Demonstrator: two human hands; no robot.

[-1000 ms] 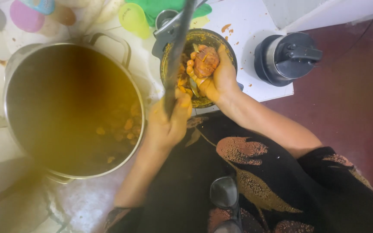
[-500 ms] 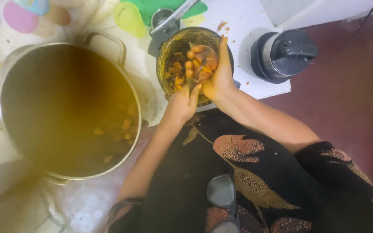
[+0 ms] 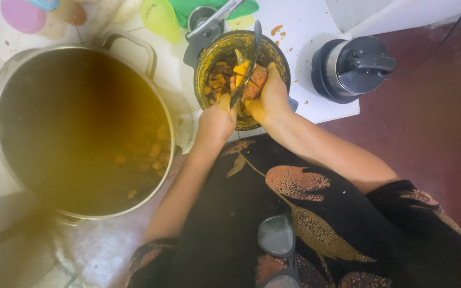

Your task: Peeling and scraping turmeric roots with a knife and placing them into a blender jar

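A dark knife (image 3: 246,66) stood tilted over a round jar (image 3: 207,64) of orange-brown fruit chunks (image 3: 220,74); one orange piece (image 3: 254,80) lay against the blade.

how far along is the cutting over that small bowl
Done: cut orange chunks already lie in the small bowl, and more pieces float in the big pot of dark liquid. In hand: the left hand holds a knife against an orange piece gripped by the right hand. Left: that piece is not yet cut through; no uncut ones show elsewhere.
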